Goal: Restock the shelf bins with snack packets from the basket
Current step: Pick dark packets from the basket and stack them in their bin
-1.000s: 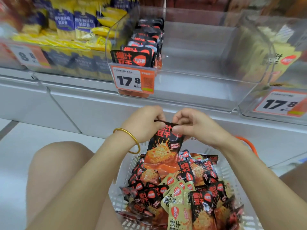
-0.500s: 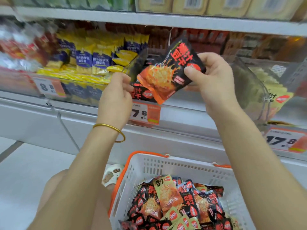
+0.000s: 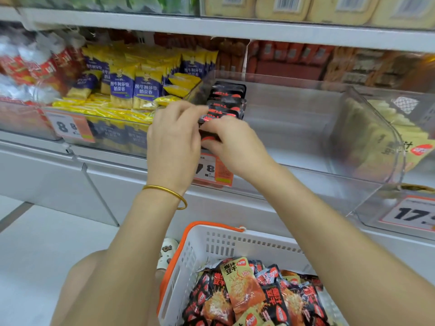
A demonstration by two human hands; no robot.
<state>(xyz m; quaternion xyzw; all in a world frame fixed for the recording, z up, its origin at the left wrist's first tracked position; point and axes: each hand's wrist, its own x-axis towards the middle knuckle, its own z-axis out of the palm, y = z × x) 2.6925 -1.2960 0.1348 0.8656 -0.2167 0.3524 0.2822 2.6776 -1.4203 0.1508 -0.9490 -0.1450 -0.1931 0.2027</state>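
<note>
Both hands meet at the front left corner of the clear plastic shelf bin (image 3: pixel 284 78). The left hand (image 3: pixel 174 142), fingers bent, and the right hand (image 3: pixel 231 142), fingers curled close, pinch one black-and-red snack packet (image 3: pixel 210 135) between them, narrowly. It stands at the front of the row of matching packets (image 3: pixel 227 97) in the bin, above the orange price tag (image 3: pixel 217 171). Below, the white plastic basket (image 3: pixel 235 241) holds more loose packets (image 3: pixel 247 297).

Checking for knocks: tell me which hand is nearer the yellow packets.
Left. The left hand is just right of the yellow packets; the right hand lies farther right, beyond it.
</note>
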